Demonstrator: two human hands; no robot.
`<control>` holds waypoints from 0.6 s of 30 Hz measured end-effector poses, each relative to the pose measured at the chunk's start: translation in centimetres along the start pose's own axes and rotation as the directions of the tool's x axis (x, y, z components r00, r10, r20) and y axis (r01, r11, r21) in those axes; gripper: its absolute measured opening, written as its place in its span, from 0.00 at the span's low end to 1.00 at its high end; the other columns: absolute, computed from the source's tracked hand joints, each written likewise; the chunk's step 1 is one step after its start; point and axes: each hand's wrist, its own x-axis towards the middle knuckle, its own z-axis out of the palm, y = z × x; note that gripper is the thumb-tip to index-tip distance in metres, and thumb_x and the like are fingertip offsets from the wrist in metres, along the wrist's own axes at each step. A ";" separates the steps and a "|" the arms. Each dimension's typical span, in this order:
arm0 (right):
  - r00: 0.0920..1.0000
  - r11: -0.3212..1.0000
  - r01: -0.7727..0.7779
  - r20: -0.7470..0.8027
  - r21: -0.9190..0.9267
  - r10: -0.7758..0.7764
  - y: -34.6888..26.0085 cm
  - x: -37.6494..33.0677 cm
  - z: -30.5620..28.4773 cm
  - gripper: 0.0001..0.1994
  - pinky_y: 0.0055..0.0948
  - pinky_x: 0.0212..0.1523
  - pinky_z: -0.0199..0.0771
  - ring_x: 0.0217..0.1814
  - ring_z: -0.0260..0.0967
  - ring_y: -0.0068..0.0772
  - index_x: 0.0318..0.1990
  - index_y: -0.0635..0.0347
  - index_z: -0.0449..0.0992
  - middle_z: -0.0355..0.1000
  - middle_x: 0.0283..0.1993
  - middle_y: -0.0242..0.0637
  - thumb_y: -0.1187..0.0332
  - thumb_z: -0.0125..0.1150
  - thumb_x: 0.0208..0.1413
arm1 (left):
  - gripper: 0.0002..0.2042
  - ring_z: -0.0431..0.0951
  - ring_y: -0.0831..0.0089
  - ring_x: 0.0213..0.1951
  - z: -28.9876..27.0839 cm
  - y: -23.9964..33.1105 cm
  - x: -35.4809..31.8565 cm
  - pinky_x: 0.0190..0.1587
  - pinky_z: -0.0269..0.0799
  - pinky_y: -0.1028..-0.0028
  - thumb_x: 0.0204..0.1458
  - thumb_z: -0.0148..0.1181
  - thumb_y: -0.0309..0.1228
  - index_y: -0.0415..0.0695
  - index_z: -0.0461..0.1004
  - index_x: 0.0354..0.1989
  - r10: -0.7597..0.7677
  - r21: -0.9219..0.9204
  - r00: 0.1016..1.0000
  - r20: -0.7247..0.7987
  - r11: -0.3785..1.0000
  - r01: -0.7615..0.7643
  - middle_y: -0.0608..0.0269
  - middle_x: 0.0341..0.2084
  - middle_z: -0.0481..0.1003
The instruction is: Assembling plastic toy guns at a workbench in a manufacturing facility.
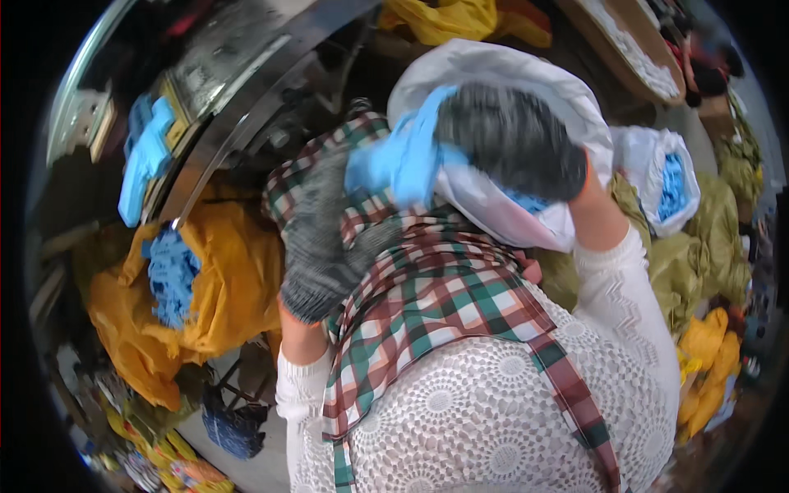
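Observation:
Blurred light-blue plastic pieces [407, 160] hang over my lap between my two hands. My right hand [514, 140], in a dark knitted glove and smeared by motion, is closed on their right side, above the mouth of a white woven sack [567, 90]. More blue pieces [526, 200] show inside that sack below the hand. On the left, my left hand [325, 234] wears a grey knitted glove. Its fingers and thumb are apart, close to the left end of the blue pieces; whether they touch cannot be made out. A checked apron [444, 283] covers my lap.
An orange-yellow sack [234, 271] with blue pieces stands at the left, beside a metal machine [222, 99] with blue parts [146, 160] on its ledge. A smaller white sack [637, 156] and olive sacks [703, 238] stand right. A long box [629, 45] lies far right.

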 end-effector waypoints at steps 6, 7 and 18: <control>0.998 0.936 -0.048 0.058 0.348 0.030 -5.4 4.3 1.7 0.20 0.34 0.53 0.66 0.51 0.69 0.40 0.48 0.58 0.74 0.71 0.51 0.38 0.75 0.65 0.43 | 0.32 0.74 0.55 0.32 -0.5 -2.8 -0.1 0.38 0.69 0.63 0.32 0.63 0.28 0.41 0.66 0.53 -0.017 0.229 0.991 -0.130 0.972 0.046 0.49 0.31 0.73; 0.998 0.932 -0.011 0.056 0.362 -0.010 -5.8 4.7 2.3 0.20 0.34 0.53 0.66 0.51 0.69 0.40 0.48 0.58 0.74 0.71 0.51 0.38 0.75 0.65 0.43 | 0.30 0.73 0.55 0.29 -0.7 -3.0 -0.1 0.35 0.67 0.60 0.30 0.63 0.29 0.41 0.69 0.50 -0.001 0.316 0.985 -0.174 0.947 0.057 0.52 0.27 0.72; 0.961 0.914 0.064 -0.273 0.401 0.052 -2.3 7.6 2.2 0.20 0.36 0.56 0.63 0.55 0.67 0.40 0.47 0.62 0.70 0.69 0.51 0.44 0.72 0.67 0.45 | 0.33 0.64 0.52 0.57 -12.6 -9.6 1.6 0.60 0.56 0.58 0.47 0.63 0.43 0.36 0.61 0.57 0.324 0.709 0.748 -0.580 0.653 0.266 0.44 0.52 0.66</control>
